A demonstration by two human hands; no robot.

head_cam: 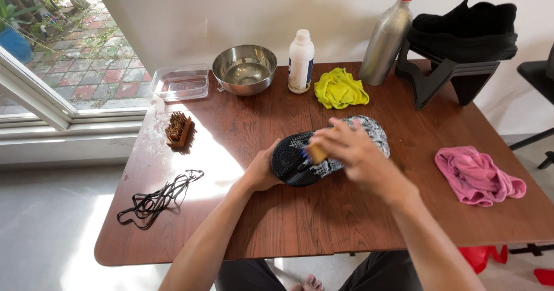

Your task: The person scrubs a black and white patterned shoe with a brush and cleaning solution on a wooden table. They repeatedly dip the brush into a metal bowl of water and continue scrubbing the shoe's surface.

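My left hand [262, 173] cups the sneaker [332, 149] lying sole-up mid-table; my right hand [349, 147], fingers pinched on what looks like a small wooden brush [316, 151], scrubs its black sole. Next, I judge, firmer strokes toward the toe.

shoe [323, 155] mid-table [277, 222], bowl [244, 69] and bottle [300, 60] behind, brush [178, 129] left, cloth [478, 175] right

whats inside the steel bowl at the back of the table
The steel bowl shows only its bare, shiny inside; nothing visible in it. Its near wall hides a strip of the bottom, and whether it holds clear water cannot be told.
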